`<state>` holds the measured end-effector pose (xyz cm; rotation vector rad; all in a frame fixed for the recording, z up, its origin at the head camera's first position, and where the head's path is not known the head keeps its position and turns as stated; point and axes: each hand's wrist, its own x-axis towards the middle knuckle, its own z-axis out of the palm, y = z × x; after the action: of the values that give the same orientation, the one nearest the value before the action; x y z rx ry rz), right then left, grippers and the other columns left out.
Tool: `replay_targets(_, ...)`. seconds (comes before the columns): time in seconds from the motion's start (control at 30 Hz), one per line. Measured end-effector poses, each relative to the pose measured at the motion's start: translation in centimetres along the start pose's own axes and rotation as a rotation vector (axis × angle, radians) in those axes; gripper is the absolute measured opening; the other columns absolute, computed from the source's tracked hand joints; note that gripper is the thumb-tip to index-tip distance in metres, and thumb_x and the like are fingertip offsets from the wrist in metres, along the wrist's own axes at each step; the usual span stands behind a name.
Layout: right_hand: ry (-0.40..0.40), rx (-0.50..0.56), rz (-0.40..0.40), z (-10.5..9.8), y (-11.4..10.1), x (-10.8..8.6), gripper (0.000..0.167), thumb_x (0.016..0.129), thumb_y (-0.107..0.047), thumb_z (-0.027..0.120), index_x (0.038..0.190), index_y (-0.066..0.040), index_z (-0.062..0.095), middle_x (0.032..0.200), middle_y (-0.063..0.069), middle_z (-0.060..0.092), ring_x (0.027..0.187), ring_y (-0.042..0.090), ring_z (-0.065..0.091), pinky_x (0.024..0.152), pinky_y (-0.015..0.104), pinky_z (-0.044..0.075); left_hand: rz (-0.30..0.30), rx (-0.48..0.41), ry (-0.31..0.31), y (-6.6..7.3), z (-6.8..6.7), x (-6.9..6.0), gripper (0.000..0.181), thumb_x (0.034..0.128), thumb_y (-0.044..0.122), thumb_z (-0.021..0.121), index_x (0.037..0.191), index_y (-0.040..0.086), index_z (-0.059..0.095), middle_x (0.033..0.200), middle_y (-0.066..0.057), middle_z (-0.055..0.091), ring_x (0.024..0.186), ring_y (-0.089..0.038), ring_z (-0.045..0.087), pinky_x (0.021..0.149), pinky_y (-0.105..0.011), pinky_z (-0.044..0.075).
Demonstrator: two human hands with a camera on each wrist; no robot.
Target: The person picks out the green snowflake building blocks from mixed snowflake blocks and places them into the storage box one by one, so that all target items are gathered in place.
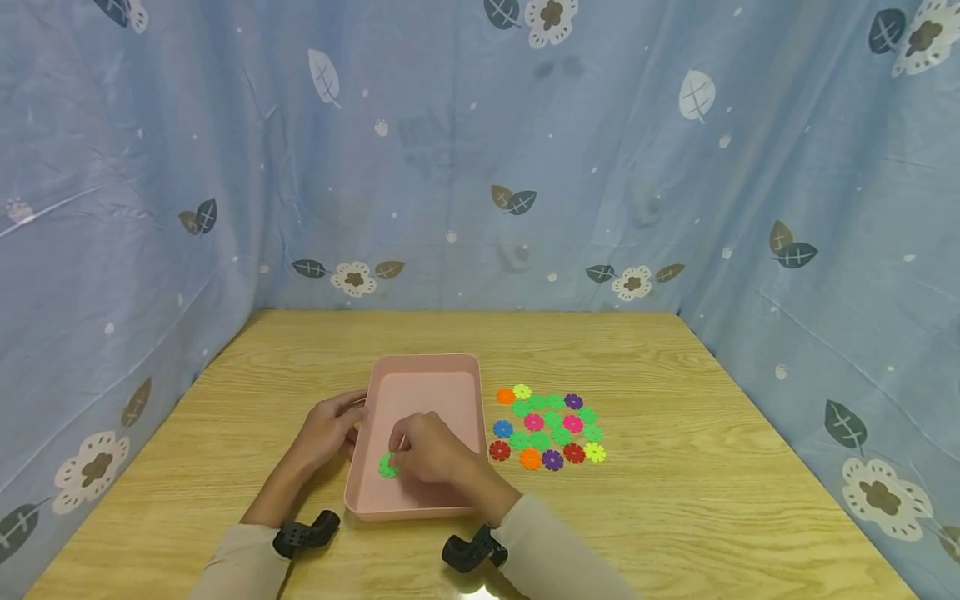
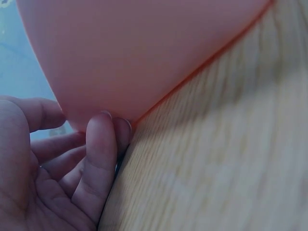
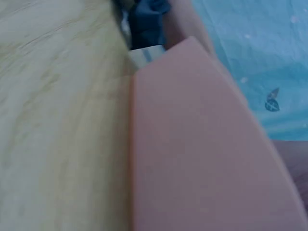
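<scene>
A shallow pink tray (image 1: 442, 387) lies on the table, seen in the head view. My left hand (image 1: 330, 429) is at its left side, with fingertips touching the outer wall. In the left wrist view, the left hand's fingers (image 2: 99, 149) rest against the tray's wall (image 2: 130, 57) from rim to base. Over the tray's inside, my right hand (image 1: 427, 450) pinches a green flower-shaped plastic disc (image 1: 387, 467) near the tray floor. Part of that disc is hidden by the fingertips. The right wrist view shows the tray's outer wall (image 3: 197, 144), and the right fingertips are out of sight there.
Right of the tray lies a group of flower-shaped discs, several of them green (image 1: 552, 419), with others such as a blue disc (image 1: 503, 429), an orange disc (image 1: 531, 459) and a purple disc (image 1: 552, 460). A blue patterned curtain (image 1: 450, 167) encloses the wooden table (image 1: 712, 500).
</scene>
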<state>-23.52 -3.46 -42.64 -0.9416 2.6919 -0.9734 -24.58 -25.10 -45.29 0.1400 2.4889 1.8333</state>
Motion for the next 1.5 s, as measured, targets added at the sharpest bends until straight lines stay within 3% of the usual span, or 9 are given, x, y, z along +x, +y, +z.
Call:
replay_targets(0.13, 0.008, -0.090, 0.037, 0.2, -0.4, -0.1, 0.014, 0.087, -0.017, 0.080, 0.077, -0.014, 0.070, 0.072, -0.010, 0.059, 0.071, 0.008, 0.051, 0.064, 0.020, 0.044, -0.002, -0.009, -0.007, 0.1, 0.0, 0.2, 0.050, 0.1059, 0.019, 0.051, 0.150, -0.005, 0.043, 0.113, -0.028, 0.068, 0.062, -0.026, 0.069, 0.052, -0.039, 0.060)
replay_targets(0.33, -0.020, -0.201, 0.094, 0.6, -1.0, -0.2, 0.033, 0.091, -0.030, 0.078, 0.065, -0.018, 0.060, 0.061, -0.009, 0.053, 0.058, 0.009, 0.048, 0.053, 0.021, 0.040, 0.003, -0.002, -0.014, 0.2, 0.0, 0.3, 0.051, 0.1062, 0.018, 0.050, 0.150, -0.006, 0.042, 0.112, -0.028, 0.068, 0.065, -0.026, 0.070, 0.054, -0.037, 0.060)
replay_targets(0.47, -0.039, -0.232, 0.118, 1.0, -1.2, -0.3, 0.040, 0.092, -0.036, 0.075, 0.061, -0.018, 0.058, 0.057, -0.007, 0.051, 0.054, 0.010, 0.046, 0.050, 0.022, 0.038, 0.002, 0.000, -0.012, 0.2, 0.1, 0.0, 0.051, 0.1061, 0.020, 0.051, 0.150, -0.004, 0.044, 0.113, -0.026, 0.068, 0.067, -0.026, 0.070, 0.056, -0.037, 0.060)
replay_targets(0.73, -0.041, -0.240, 0.136, 1.2, -1.1, -0.1, 0.039, 0.093, -0.041, 0.073, 0.066, -0.018, 0.058, 0.059, -0.006, 0.052, 0.054, 0.009, 0.046, 0.051, 0.022, 0.039, 0.009, 0.013, -0.014, 0.4, 0.1, -0.2, 0.053, 0.1060, 0.021, 0.052, 0.150, -0.005, 0.042, 0.110, -0.025, 0.069, 0.069, -0.027, 0.071, 0.057, -0.037, 0.060)
replay_targets(0.93, -0.027, -0.207, 0.103, 1.1, -1.0, 0.0, 0.037, 0.094, -0.040, 0.073, 0.067, -0.018, 0.059, 0.059, -0.006, 0.051, 0.055, 0.008, 0.045, 0.050, 0.022, 0.037, 0.005, 0.047, 0.002, 0.5, -0.1, -0.2, 0.051, 0.1061, 0.020, 0.051, 0.150, -0.004, 0.044, 0.108, -0.024, 0.069, 0.066, -0.023, 0.070, 0.057, -0.037, 0.060)
replay_targets(1.17, -0.016, -0.162, 0.065, 0.8, -0.5, -0.2, 0.032, 0.095, -0.033, 0.071, 0.069, -0.018, 0.061, 0.061, -0.007, 0.053, 0.057, 0.007, 0.046, 0.051, 0.020, 0.038, -0.019, 0.013, 0.001, 0.3, 0.0, -0.2, 0.049, 0.1059, 0.020, 0.051, 0.149, -0.002, 0.046, 0.114, -0.025, 0.067, 0.068, -0.026, 0.070, 0.058, -0.038, 0.061)
replay_targets(1.5, -0.029, -0.170, -0.025, -0.6, -0.2, -0.5, 0.020, 0.098, -0.025, 0.067, 0.080, -0.017, 0.067, 0.069, -0.010, 0.057, 0.064, 0.007, 0.051, 0.057, 0.020, 0.043, -0.014, 0.007, -0.006, 0.4, 0.0, -0.3, 0.050, 0.1060, 0.020, 0.051, 0.149, -0.004, 0.045, 0.107, -0.023, 0.069, 0.065, -0.025, 0.069, 0.056, -0.038, 0.061)
